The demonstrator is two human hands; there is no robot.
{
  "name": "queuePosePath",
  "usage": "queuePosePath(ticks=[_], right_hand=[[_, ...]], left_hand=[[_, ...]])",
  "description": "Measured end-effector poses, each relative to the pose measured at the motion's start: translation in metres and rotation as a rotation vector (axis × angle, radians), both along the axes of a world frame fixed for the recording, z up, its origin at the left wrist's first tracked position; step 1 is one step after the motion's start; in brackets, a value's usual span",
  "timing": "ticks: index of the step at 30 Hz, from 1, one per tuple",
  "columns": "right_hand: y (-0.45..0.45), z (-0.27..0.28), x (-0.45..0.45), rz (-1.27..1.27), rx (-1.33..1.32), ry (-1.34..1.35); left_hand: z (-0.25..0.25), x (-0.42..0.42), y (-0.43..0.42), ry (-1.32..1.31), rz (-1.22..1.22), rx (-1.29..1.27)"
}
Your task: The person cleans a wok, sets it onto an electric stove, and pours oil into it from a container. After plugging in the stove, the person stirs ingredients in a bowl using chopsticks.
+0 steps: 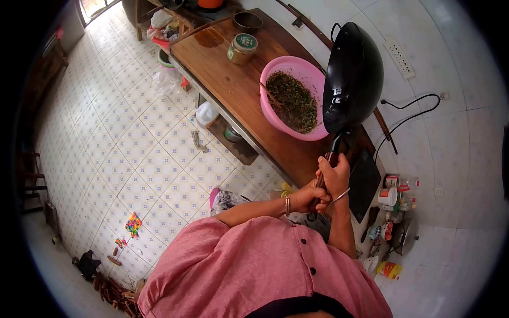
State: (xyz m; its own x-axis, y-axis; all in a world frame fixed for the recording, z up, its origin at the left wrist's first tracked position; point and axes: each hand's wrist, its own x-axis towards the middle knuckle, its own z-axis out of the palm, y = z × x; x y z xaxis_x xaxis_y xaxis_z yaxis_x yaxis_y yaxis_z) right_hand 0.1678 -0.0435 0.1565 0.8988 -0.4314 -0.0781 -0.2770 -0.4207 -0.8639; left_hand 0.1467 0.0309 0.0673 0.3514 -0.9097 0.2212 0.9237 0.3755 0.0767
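Both my hands grip the long brown handle of a black wok point(354, 79). My left hand point(308, 200) is closed round the lower end of the handle, and my right hand point(335, 172) is closed higher up, nearer the pan. The wok is held tilted on its side, overlapping the right edge of a pink basin point(271, 115). Inside the basin lies a chopped dark green mixture point(294, 100), with a wooden stick or spoon handle leaning at its left side. I cannot tell whether the wok touches the basin.
A wooden counter point(228, 79) carries a lidded jar point(243, 49) and a dark bowl point(247, 21). A black flat panel point(366, 185) lies right of my hands, near several tubs and bottles point(389, 197). A cable point(411, 108) hangs by the wall socket strip point(399, 59).
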Motion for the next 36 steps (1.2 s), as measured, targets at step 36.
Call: queuePosePath(ticks=[36], right_hand=[[-0.015,0.001,0.004,-0.051,0.307,0.056]], left_hand=[[0.007,0.009,-0.003,-0.116,-0.009,0.129]])
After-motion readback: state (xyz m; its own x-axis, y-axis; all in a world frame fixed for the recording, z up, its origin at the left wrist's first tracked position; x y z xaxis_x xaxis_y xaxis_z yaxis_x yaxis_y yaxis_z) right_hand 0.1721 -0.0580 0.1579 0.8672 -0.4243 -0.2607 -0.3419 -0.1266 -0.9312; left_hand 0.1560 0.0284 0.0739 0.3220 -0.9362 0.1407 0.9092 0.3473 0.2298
